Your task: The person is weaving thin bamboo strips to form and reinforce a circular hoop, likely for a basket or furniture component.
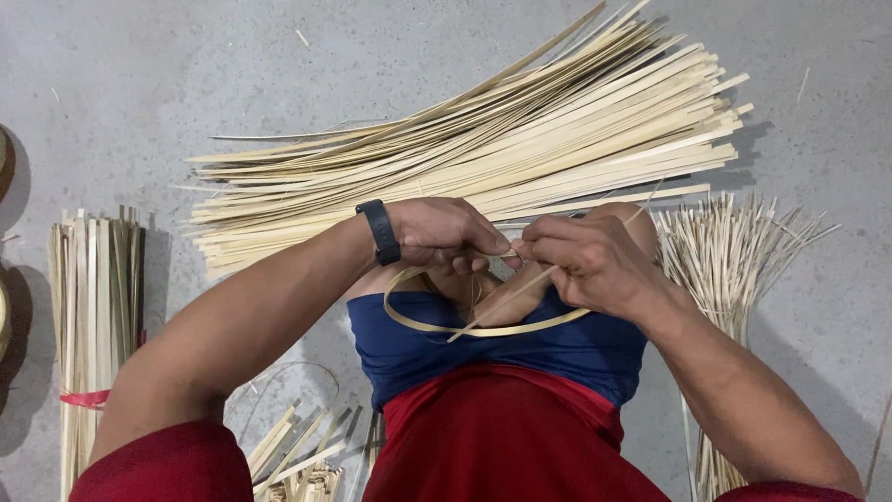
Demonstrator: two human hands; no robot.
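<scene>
Left hand (444,234) and right hand (585,256) each pinch the bamboo strip loop (483,327), held above the lap over the floor (139,84). A pile of flat strips (483,149) lies beyond.

Beyond the fingers (483,244) a wide heap of bamboo strips (483,149) bars the way; a thin splint bundle (729,270) crowds their right; bare concrete floor (186,84) opens farther left.
</scene>
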